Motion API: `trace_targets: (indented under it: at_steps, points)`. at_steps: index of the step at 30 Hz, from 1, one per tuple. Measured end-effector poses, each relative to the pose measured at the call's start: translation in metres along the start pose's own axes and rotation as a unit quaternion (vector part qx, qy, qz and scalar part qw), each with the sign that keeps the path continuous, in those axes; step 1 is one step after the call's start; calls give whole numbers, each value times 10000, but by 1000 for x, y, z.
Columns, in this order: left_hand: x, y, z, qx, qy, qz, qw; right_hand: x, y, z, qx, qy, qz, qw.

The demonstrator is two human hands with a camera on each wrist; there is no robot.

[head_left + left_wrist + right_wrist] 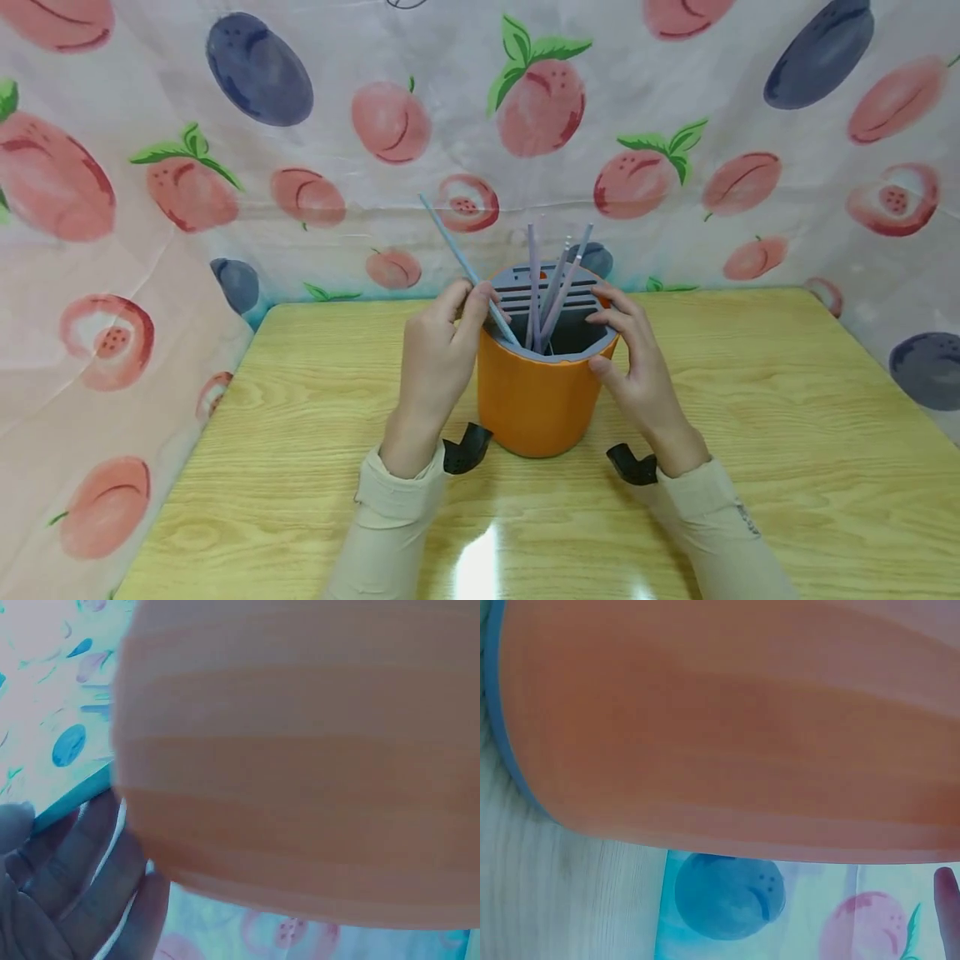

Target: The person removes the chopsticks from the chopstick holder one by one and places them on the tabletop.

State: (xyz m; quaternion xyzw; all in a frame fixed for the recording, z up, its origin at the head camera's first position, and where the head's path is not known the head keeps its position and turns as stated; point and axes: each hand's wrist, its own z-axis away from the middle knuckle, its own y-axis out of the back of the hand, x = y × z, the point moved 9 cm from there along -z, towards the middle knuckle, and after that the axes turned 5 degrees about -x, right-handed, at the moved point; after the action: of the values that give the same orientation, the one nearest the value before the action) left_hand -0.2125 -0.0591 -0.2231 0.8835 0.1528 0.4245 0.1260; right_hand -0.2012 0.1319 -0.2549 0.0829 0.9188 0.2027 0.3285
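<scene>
My left hand (442, 350) pinches a light-blue chopstick (453, 246) between thumb and fingers. The chopstick leans, its upper end up to the left and its lower end at the left rim of an orange round utensil holder (536, 408) with a grey slotted top. Several purple and greyish chopsticks (533, 275) stand in the holder's open front compartment, their lower ends hidden. My right hand (637, 367) grips the holder's right rim, fingers over the edge and thumb at the front. Orange wall fills most of both wrist views, with left-hand fingers (97, 885) beside it.
The holder stands on a wood-grain table (322, 400). A fruit-print cloth (300, 150) hangs behind the table and along its left and right sides. Black wrist mounts (468, 450) stick out inward from both sleeves, close in front of the holder.
</scene>
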Motion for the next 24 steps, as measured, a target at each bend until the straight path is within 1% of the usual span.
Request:
trace_targets:
  at_steps: [1, 3, 5, 6, 8, 9, 12, 15, 19, 21, 22, 23, 24]
  points:
    - [-1, 0, 0, -43, 64, 344, 9994, 1, 0, 1, 21, -16, 6, 10000]
    - [3, 4, 0, -68, 204, 978, 9950, 1, 1, 2, 56, -20, 23, 10000]
    - [7, 10, 0, 8, 306, 1568, 9871, 1, 1, 2, 65, 23, 53, 10000]
    - [10, 14, -1, 90, 326, 1771, 9836, 1, 1, 1, 65, 53, 63, 9999]
    - [15, 25, -1, 352, 335, 2021, 9782, 1, 0, 0, 60, 103, 62, 9999]
    - [15, 30, -2, 507, 299, 2161, 9746, 0, 0, 0, 59, 122, 65, 9999]
    - [15, 44, -2, 937, 92, 2603, 9609, -1, 0, -1, 61, 165, 80, 9998]
    - [8, 55, -4, 1202, -67, 2977, 9470, -2, 2, -3, 122, 221, 123, 9996]
    - [-6, 68, -4, 1454, -208, 3356, 9305, -4, 4, -5, 191, 326, 186, 9991]
    - [-14, 72, -4, 1493, -217, 3414, 9277, -4, 4, -5, 194, 362, 193, 9990]
    - [-18, 73, -3, 1467, -186, 3404, 9286, -4, 3, -5, 188, 374, 195, 9989]
    - [-21, 73, -3, 1401, -96, 3368, 9310, -4, 3, -5, 177, 380, 195, 9989]
    - [-25, 71, -2, 1286, 19, 3298, 9353, -3, 3, -4, 166, 382, 197, 9989]
